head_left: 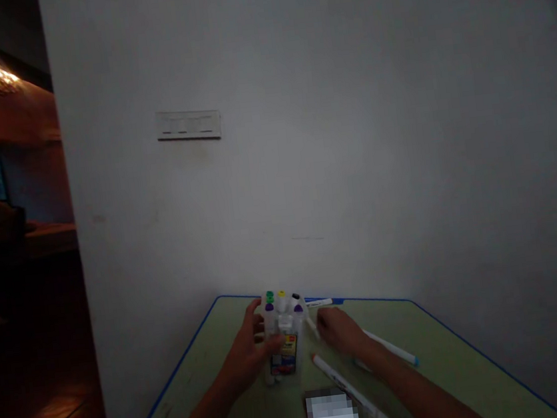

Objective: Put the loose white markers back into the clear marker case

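A clear marker pack point(284, 342) stands upright near the table's far edge, with green, yellow, black and purple marker caps showing at its top. My left hand point(253, 354) is wrapped round the pack's left side and holds it. My right hand point(337, 331) is closed just right of the pack, pinching a white marker point(312, 326) whose end points toward the pack's top.
The green table point(203, 385) has a blue edge and stands against a white wall. Loose white markers lie on it: one behind the pack point(319, 303), one with a blue tip point(398, 351) right of my forearm, one long one point(352, 392) in front. A blurred patch sits at the near edge.
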`<state>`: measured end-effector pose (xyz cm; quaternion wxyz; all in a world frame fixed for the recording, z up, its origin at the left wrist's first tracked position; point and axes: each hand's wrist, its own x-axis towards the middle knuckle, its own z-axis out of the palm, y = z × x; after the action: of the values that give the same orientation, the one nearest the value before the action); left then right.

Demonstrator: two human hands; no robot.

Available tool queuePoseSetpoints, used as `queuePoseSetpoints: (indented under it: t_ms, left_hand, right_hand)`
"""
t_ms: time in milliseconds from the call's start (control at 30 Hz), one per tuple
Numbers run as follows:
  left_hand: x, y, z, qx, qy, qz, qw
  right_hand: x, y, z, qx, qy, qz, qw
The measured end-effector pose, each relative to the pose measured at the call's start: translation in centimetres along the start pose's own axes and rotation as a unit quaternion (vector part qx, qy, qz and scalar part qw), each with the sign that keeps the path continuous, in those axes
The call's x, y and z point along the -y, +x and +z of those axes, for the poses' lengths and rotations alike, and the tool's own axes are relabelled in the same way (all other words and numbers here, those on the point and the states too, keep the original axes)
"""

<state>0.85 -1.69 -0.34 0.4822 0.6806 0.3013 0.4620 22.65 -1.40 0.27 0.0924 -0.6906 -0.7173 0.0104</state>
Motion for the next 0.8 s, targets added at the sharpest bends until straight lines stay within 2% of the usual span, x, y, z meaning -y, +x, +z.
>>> queuePoseSetpoints:
  t_ms: [133, 233, 333, 467, 600, 700, 800]
  left_hand:
    - [0.1, -0.1, 0.5, 0.003, 0.024, 0.014, 1.000]
    - [0.2, 0.1, 0.4, 0.003, 0.018, 0.010, 1.000]
    - [0.3, 0.3, 0.1, 0.001, 0.021, 0.004, 1.000]
    - [0.2, 0.2, 0.0, 0.001, 0.031, 0.009, 0.999]
    - [-0.1, 0.1, 0.1, -0.005, 0.033, 0.019, 0.999]
    - [-0.3, 0.1, 0.2, -0.009, 0.031, 0.030, 0.999]
    - [-0.3, 0.0, 0.2, -0.005, 0.021, 0.038, 0.999]
  right_hand:
    - [-2.3, -1.3, -0.3, 0.010, -0.003, 0.003, 1.000]
    - [-2.6, -1.7, 0.0, 0.021, 0.001, 0.002, 1.000]
    - [-2.7, -1.1, -0.6, 0.012, -0.003, 0.013, 1.000]
    - [-1.9, -0.8, -1.6, 0.035, -0.005, -0.001, 0.999]
    - [0.5, -1.9, -0.7, 0.086, -0.009, -0.047, 0.995]
    - [1.3, -2.1, -0.9, 0.063, -0.023, -0.051, 0.996]
    - [0.1, -1.4, -4.0, 0.001, -0.007, -0.044, 0.999]
